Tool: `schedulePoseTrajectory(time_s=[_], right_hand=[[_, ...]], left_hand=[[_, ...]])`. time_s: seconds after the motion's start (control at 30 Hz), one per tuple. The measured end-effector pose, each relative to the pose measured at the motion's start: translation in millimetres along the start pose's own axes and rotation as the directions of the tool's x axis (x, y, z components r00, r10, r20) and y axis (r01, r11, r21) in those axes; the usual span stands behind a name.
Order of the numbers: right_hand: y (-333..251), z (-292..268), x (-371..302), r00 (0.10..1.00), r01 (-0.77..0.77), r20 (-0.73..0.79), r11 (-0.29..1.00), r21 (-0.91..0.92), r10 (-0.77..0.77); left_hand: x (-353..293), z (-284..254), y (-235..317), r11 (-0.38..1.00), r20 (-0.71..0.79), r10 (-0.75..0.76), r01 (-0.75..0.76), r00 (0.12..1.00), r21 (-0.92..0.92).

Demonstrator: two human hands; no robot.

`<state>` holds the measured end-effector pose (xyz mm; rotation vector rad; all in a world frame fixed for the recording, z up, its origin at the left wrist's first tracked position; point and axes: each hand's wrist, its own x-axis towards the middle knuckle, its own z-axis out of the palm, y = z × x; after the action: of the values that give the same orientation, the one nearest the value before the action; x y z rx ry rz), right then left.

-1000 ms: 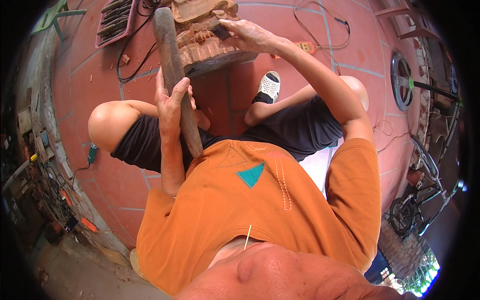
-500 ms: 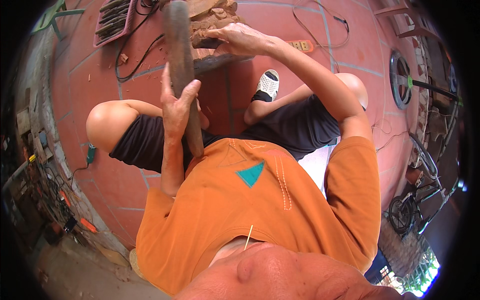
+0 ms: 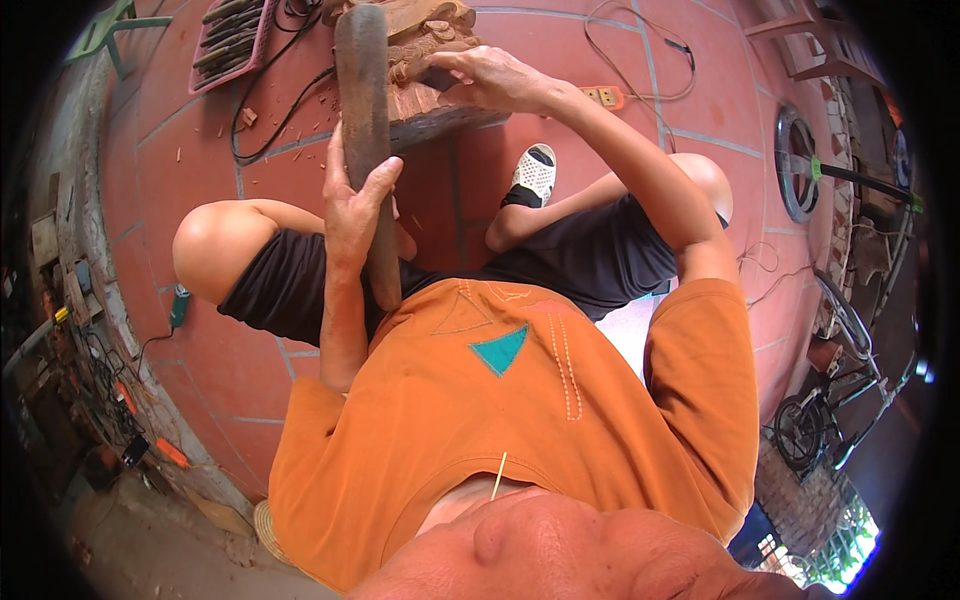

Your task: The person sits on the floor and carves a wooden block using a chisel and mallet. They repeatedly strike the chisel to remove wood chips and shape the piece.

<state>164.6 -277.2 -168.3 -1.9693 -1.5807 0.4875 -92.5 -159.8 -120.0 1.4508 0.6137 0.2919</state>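
Since one second ago, the wooden club (image 3: 366,120) is standing more upright, blocking more of the carving's (image 3: 428,40) left side from view. Left hand (image 3: 358,208): grip is wrapping the club, near side of carving. Right hand (image 3: 500,80): grip is pinching a dark tool (image 3: 436,78), partly hidden, at carving's front. Black cable (image 3: 234,140) and pink basket (image 3: 258,52) are lying left of carving; power strip (image 3: 604,97), right.

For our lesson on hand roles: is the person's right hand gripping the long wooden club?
No, the left hand grips the long wooden club, while the right hand is at the carved wood.
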Motion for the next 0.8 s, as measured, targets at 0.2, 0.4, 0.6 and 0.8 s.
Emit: schedulePoseTrajectory(time_s=[0.2, 0.4, 0.6, 0.8], right_hand=[[5.5, -16.3, -20.0, 0.995, -0.058, -0.074, 0.987, 0.147, 0.069], [9.8, -19.5, -43.5, 0.894, -0.189, -0.236, 0.8, 0.57, 0.38], [-14.5, 20.5, -66.3, 0.604, 0.09, -0.389, 0.426, 0.9, 0.695], [-7.7, 40.5, -73.8, 0.502, 0.22, -0.412, 0.349, 0.911, 0.76]], left_hand=[[-0.7, -14.4, 17.3, 0.993, 0.02, -0.018, 0.021, 1.0, -0.115], [6.9, -34.0, 86.8, 0.982, 0.166, 0.147, -0.124, 0.975, -0.145], [48.4, -33.3, 136.7, 0.95, 0.377, 0.299, -0.31, 0.877, -0.033], [106.8, 6.2, 152.4, 0.784, 0.431, 0.27, -0.457, 0.861, 0.42]])
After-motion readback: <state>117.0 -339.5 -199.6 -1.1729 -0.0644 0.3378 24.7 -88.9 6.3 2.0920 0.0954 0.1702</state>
